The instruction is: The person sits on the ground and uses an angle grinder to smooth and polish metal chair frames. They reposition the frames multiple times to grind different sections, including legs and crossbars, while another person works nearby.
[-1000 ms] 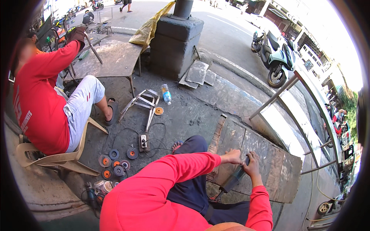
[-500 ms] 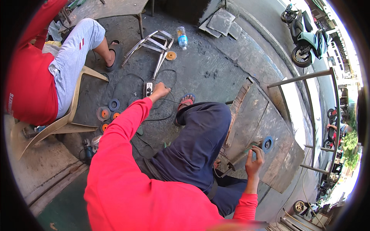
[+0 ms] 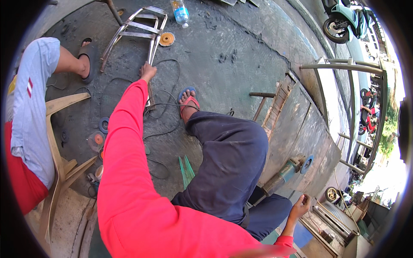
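Observation:
My left hand (image 3: 147, 72) reaches out and is closed on the lower end of a metal frame (image 3: 142, 29), a bent frame of shiny tubes with flat crossbars, lying on the floor. Just below that hand, a power strip (image 3: 150, 96) is partly hidden by my red sleeve. An angle grinder (image 3: 282, 177) with a blue disc (image 3: 306, 164) lies on the worn board (image 3: 297, 129) to my right. My right hand (image 3: 300, 206) hangs in the air beyond the grinder's handle, fingers loosely curled in, with nothing visible in them.
An orange disc (image 3: 167, 39) and a water bottle (image 3: 180, 13) lie near the frame. Black cord (image 3: 178, 86) loops across the floor by my sandalled foot (image 3: 188, 103). A co-worker's leg (image 3: 69, 62) and a plastic chair (image 3: 53, 142) are at left. Metal rails (image 3: 352, 66) rise at right.
My left hand has moved from beside the power strip up to the metal frame and taken hold of it. My right hand has drawn away from the grinder's head. The view has shifted.

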### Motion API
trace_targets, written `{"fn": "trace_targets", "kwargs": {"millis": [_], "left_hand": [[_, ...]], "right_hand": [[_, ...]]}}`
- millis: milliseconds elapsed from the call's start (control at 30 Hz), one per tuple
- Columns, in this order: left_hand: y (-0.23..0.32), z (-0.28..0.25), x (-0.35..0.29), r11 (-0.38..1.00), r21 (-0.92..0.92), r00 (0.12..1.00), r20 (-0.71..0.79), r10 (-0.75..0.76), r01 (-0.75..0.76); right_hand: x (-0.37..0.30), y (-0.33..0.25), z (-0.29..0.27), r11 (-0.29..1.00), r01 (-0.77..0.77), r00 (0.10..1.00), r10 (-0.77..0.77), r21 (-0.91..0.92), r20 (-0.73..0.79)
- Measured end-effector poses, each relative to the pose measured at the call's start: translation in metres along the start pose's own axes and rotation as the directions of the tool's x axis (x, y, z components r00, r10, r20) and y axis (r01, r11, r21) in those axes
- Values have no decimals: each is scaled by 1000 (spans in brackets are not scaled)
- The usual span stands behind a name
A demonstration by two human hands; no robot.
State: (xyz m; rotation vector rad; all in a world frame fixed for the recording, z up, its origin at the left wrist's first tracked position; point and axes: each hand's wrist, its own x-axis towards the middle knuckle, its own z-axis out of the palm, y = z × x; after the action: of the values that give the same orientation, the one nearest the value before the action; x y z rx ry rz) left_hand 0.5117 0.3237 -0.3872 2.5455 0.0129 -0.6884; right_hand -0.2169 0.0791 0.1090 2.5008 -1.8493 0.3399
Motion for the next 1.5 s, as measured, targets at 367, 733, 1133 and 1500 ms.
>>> {"fn": "trace_targets", "kwargs": {"millis": [367,733,1133,1500], "left_hand": [[53,19,1,936,321,984,-57,169,-142],[-33,5,55,983,-154,977,201,-67,99],[9,22,-2,934,233,905,-270,330,-271],[52,11,69,981,-192,996,90,-5,22]], "right_hand": [[16,-12,13,996,12,999,-7,-94,53],[22,-17,45,995,-83,983,92,-59,160],[13,-14,48,1000,-5,988,5,-3,156],[15,-21,43,999,47,989,-46,-8,137]]}}
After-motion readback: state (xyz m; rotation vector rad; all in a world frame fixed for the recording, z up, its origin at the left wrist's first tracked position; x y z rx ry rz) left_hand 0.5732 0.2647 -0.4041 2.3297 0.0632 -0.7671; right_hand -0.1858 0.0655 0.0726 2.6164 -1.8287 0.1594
